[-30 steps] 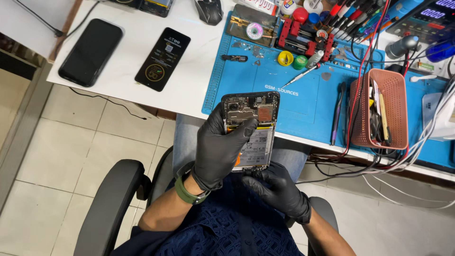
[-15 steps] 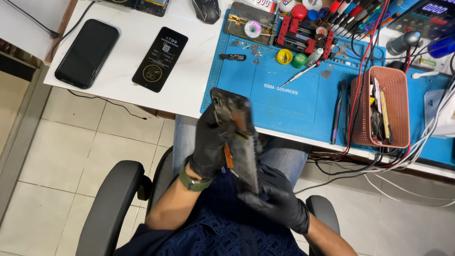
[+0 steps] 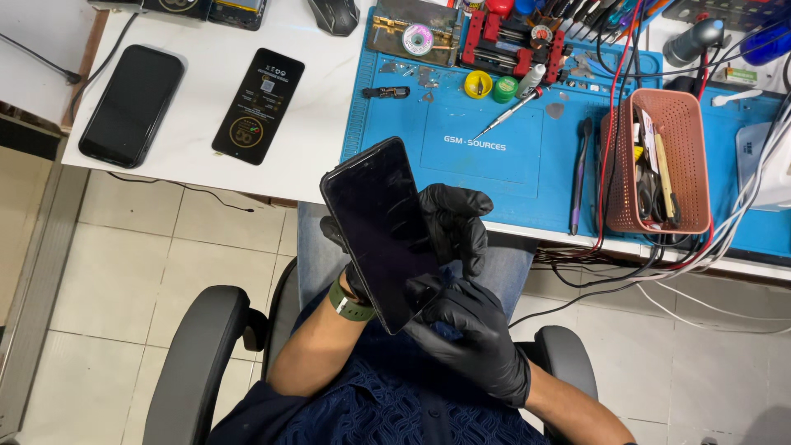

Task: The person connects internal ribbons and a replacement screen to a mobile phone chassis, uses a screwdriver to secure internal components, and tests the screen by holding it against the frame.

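Two gloved hands grip a dark smartphone (image 3: 381,231) above the lap of a person seated at a repair bench.

The left hand (image 3: 449,222), in a black glove with a green wristband at the wrist, comes up from seven o'clock behind the phone, fingers curled around its far edge and showing at three o'clock of the glass. The right hand (image 3: 470,334), also gloved, reaches in from five o'clock and closes on the phone's lower corner. The handset tilts with its top toward eleven o'clock, screen facing up, just short of the white desk edge. At twelve o'clock lies a blue work mat (image 3: 503,156); at two o'clock stands a red basket (image 3: 688,124) of tools.
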